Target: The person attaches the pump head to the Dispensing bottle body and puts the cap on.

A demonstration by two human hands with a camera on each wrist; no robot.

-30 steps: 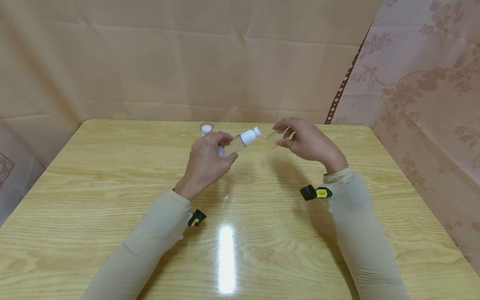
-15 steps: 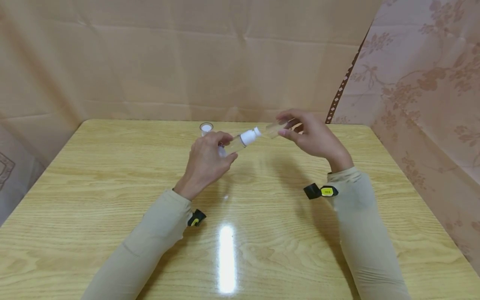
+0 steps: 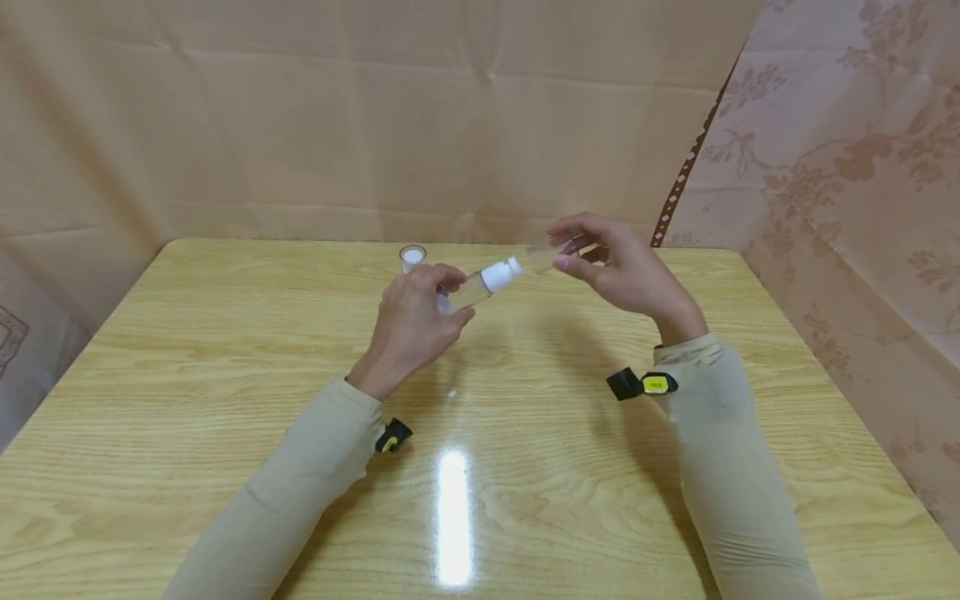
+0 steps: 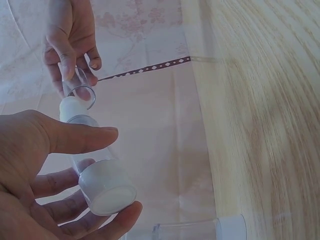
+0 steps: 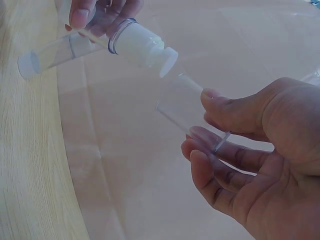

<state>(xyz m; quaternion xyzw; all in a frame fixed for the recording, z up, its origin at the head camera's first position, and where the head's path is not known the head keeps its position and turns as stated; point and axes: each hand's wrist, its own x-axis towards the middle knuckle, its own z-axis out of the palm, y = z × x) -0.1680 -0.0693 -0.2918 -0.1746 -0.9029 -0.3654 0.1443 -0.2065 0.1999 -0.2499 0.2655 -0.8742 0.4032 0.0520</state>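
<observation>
The bottle [image 3: 480,285] has a clear body with a white pump top and a white base, and the cap [image 3: 546,254] is clear and colourless. A small container [image 3: 412,255] with a white top stands on the table [image 3: 225,350], which is pale yellow wood with darker brown grain lines. The backdrop cloth [image 3: 375,125] is plain beige, the curtain [image 3: 847,150] is dusty pink with a brownish flower-and-branch pattern, and the sleeves [image 3: 300,492] are beige with black-and-yellow wrist devices [image 3: 393,437].
</observation>
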